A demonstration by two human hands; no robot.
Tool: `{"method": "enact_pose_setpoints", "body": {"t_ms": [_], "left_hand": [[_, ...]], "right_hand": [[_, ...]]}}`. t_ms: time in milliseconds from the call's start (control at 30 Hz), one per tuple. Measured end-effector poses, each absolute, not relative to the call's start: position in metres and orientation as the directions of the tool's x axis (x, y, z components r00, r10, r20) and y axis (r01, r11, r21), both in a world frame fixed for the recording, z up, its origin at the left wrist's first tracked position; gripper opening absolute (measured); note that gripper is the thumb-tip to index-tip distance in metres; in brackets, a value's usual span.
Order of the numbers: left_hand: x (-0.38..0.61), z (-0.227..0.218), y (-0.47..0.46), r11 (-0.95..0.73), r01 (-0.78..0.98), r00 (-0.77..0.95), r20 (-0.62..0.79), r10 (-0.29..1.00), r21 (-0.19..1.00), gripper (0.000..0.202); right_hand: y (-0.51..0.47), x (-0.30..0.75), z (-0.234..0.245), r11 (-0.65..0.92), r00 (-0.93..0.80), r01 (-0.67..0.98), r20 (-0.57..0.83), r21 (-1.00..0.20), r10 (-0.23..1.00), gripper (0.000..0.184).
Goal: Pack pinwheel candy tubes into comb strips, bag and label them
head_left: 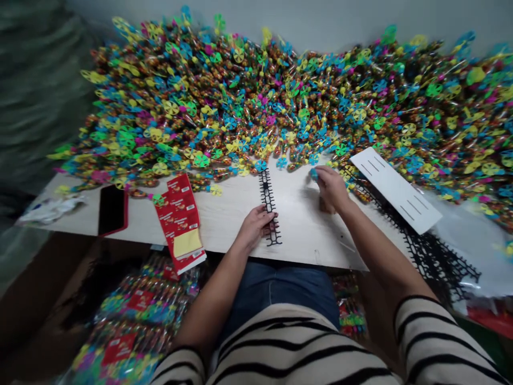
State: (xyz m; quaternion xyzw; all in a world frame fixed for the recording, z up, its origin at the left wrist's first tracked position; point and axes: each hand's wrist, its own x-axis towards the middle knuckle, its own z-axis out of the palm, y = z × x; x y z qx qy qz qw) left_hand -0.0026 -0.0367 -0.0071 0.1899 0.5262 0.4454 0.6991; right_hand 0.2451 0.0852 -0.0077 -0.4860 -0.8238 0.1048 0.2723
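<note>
Clock directions are taken from the left hand, with twelve o'clock toward the top of the view. The pale desk (320, 246) spans the scene. A dense heap of small toys (240, 101), clear tubes topped with yellow, blue, green and pink pinwheels, covers its far part from ten to two o'clock. At eight o'clock, below desk level, lie packed bundles (134, 299) of similar toys with red labels. At three o'clock is a pile of black strips (428, 259); a white card (396, 190) with two groups of dark lines partly overlies it, between two and three. Red printed paper (176, 214) lies at nine, its lower end over the desk's front edge, and farther out the same way a dark phone (113, 208) in a red case. The left hand (256, 227) grips the lower part of a single ladder-like black strip (268, 199), whose far end points to twelve and touches or nearly touches the toys. At two o'clock the right hand (332, 187), fingers closed, pinches a small blue piece (313, 174), apparently a toy's pinwheel, though blur and the hand obscure the rest.
</note>
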Motion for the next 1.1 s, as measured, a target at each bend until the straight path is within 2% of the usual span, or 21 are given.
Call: {"method": "enact_pose_setpoints", "body": {"t_ms": [67,133,233,333,467,567,733,867,967,1033,1100], "left_hand": [[-0.007,-0.007,-0.041,0.569,-0.462,0.12,-0.587,0.8,0.681,0.047],[-0.007,-0.008,-0.046,0.624,-0.431,0.181,-0.615,0.767,0.651,0.044],[0.0,-0.012,-0.051,0.667,-0.335,0.226,-0.631,0.742,0.665,0.043],[0.014,-0.012,-0.051,0.614,-0.274,0.18,-0.588,0.788,0.74,0.036],[0.031,-0.006,-0.046,0.54,-0.278,0.059,-0.547,0.835,0.794,0.022],[0.037,-0.001,-0.044,0.52,-0.288,0.034,-0.534,0.845,0.804,0.016],[0.042,0.0,-0.045,0.487,-0.311,0.05,-0.498,0.866,0.816,0.017],[0.044,0.0,-0.046,0.486,-0.374,0.092,-0.49,0.867,0.79,0.024],[0.043,0.002,-0.045,0.493,-0.357,0.118,-0.485,0.867,0.794,0.031],[0.044,0.003,-0.043,0.481,-0.307,0.128,-0.465,0.876,0.822,0.037],[0.047,0.003,-0.04,0.428,-0.259,0.122,-0.41,0.904,0.866,0.04]], "right_hand": [[0.054,0.241,0.002,0.456,-0.291,0.613,0.352,-0.645,0.89,0.023],[0.017,0.237,0.007,0.366,-0.339,0.443,0.225,-0.818,0.913,0.025],[-0.031,0.225,0.005,0.18,-0.47,0.257,0.04,-0.95,0.882,0.03],[-0.056,0.209,-0.002,0.151,-0.509,0.199,0.029,-0.968,0.86,0.028],[-0.064,0.195,-0.006,0.301,-0.465,0.187,0.186,-0.935,0.866,0.022],[-0.064,0.194,-0.002,0.385,-0.428,0.18,0.28,-0.905,0.859,0.018],[-0.067,0.194,0.004,0.514,-0.451,0.204,0.386,-0.833,0.805,0.016],[-0.069,0.192,0.004,0.529,-0.487,0.166,0.397,-0.832,0.778,0.015],[-0.069,0.193,0.0,0.396,-0.429,0.081,0.326,-0.915,0.842,0.015],[-0.067,0.194,-0.006,0.185,-0.337,-0.007,0.177,-0.983,0.925,0.027],[-0.064,0.192,-0.012,-0.044,-0.228,-0.095,-0.021,-0.995,0.973,0.035]]}}
